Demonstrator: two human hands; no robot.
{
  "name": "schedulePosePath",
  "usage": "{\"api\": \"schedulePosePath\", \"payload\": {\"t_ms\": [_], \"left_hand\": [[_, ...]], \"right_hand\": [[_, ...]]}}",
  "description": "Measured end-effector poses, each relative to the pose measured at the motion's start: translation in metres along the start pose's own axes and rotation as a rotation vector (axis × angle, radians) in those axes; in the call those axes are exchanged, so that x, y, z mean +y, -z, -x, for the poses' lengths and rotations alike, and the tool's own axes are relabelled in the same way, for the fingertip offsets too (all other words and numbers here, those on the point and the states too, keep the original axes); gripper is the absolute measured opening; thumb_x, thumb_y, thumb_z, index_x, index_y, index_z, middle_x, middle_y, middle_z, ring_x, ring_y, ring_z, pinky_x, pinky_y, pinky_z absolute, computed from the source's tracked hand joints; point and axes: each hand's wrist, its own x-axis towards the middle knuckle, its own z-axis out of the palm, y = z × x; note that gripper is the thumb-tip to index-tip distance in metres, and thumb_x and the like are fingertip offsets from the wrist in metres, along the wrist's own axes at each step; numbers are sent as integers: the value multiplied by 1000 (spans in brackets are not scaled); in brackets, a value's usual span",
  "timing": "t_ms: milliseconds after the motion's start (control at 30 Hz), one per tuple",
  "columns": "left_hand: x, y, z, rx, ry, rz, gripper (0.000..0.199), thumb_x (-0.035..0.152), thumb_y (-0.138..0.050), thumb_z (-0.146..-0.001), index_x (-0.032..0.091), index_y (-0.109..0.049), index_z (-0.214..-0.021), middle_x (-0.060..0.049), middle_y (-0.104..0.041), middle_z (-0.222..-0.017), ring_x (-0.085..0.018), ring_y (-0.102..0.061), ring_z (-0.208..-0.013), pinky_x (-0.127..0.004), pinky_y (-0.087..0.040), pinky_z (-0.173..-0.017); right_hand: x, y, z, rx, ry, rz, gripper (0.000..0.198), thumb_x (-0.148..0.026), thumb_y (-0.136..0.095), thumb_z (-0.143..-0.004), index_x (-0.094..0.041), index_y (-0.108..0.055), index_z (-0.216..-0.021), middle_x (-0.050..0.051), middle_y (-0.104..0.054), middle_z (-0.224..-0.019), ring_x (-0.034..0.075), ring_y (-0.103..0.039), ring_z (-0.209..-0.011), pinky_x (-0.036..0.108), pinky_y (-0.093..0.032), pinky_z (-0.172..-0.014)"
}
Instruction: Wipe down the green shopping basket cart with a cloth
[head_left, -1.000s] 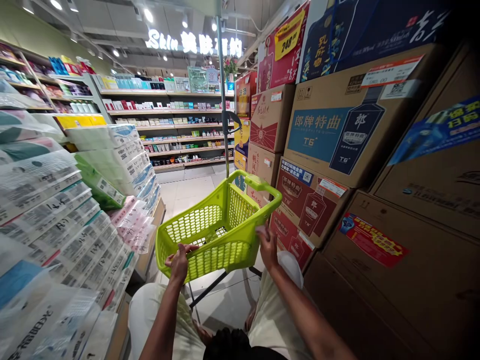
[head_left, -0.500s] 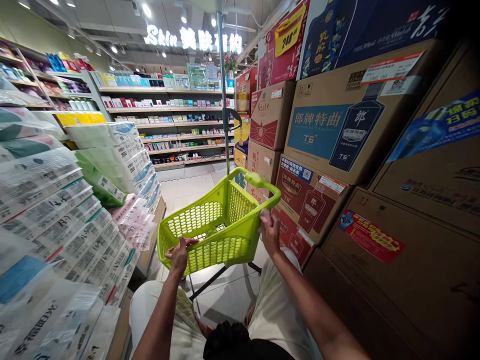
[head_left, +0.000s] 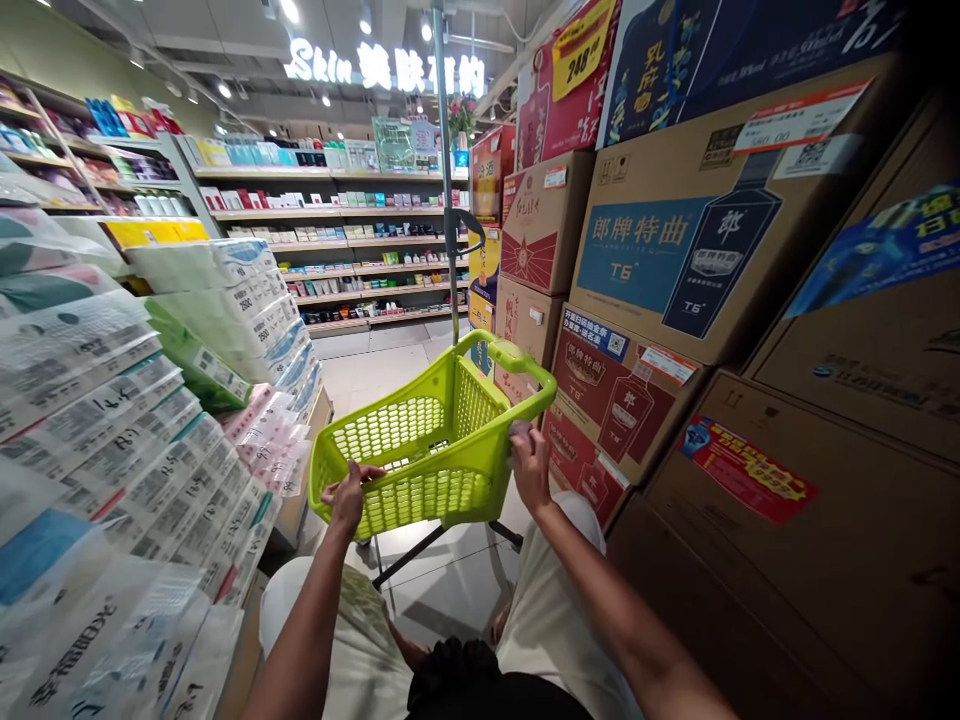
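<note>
In front of my knees stands a lime-green shopping cart (head_left: 480,470), its perforated basket turned sideways to me with the handle at the right. Nothing but the lattice floor shows inside the basket. My left hand (head_left: 348,498) is closed over the near rim toward the left end, fingers reaching over the edge and thumb side up. At the corner below the handle, my right hand (head_left: 531,468) is closed on the cart's side edge, with its fingertips partly hidden. A tall grey pole (head_left: 448,180) with a dark curved clip rises behind the basket.
Wrapped tissue packs (head_left: 112,400) are piled close on the left. Large cardboard liquor boxes (head_left: 660,250) form a wall on the right. A tiled aisle floor (head_left: 367,370) runs between them toward shelves of small goods (head_left: 360,240) at the back.
The cart has shifted slightly left and toward me, with both hands moving along on it. Their holds look the same.
</note>
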Motion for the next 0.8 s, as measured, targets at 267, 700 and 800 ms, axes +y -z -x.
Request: {"api": "schedulePosePath", "payload": {"t_ms": [267, 700, 800], "left_hand": [[16, -25, 1, -127, -106, -55, 72, 63, -13, -97, 27, -75, -96, -7, -75, -113, -32, -59, -120, -60, -23, -113], [28, -35, 7, -88, -105, -39, 66, 55, -15, -100, 26, -73, -93, -7, -73, -119, -30, -59, -122, -59, -24, -112], [28, -37, 7, -88, -99, -14, 64, 55, -17, -100, 26, -73, -94, -6, -72, -122, -30, -58, -124, -59, -22, -114]], "right_hand": [[9, 1, -30, 96, 10, 45, 29, -18, -44, -96, -23, -64, -117, 13, -51, -129, 26, -46, -121, 47, -43, -104], [21, -24, 7, -28, 68, 102, 34, -13, -42, -97, -24, -69, -115, 11, -54, -131, 26, -43, -125, 50, -43, -108], [25, -25, 32, -153, 102, 107, 35, -10, -44, -95, -23, -70, -114, 11, -57, -126, 25, -47, -120, 43, -48, -101]]}}
